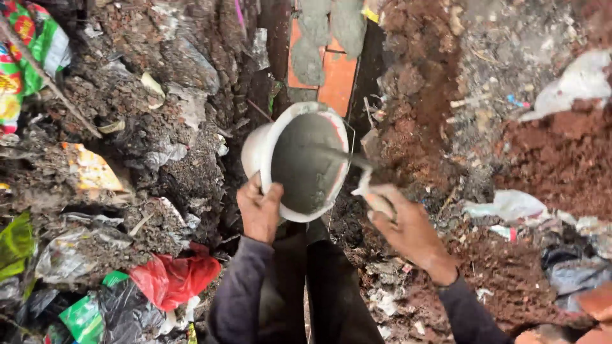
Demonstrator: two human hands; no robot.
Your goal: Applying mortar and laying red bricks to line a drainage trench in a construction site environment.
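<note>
While the white pan (pixel 299 159) of wet grey cement sits tilted on its edge over a narrow dark trench (pixel 255 89), its open side faces up so the smooth grey mix inside shows plainly. The left hand (pixel 258 210) clamps the pan's lower rim, thumb over the lip and fingers curled behind. The right hand (pixel 408 229) is closed around the pale handle of a trowel (pixel 357 172), whose blade reaches across into the cement near the pan's right side. Both arms wear dark sleeves, and dark trousers show between them at the bottom.

Just beyond the pan, at the far end of the trench, stands an orange brick face (pixel 338 79) with lumps of grey cement (pixel 328 28) smeared over its top. To the right rises a bank of reddish-brown earth (pixel 548 159), with a crumpled white plastic bag (pixel 577 83) lying on it. To the left the ground is dark soil mixed with rubbish: a red plastic bag (pixel 175 277) near the left elbow, green wrappers (pixel 83 315) in the lower corner, a yellow wrapper (pixel 92 169) higher up, and a colourful printed sack (pixel 29 57) at the top left.
</note>
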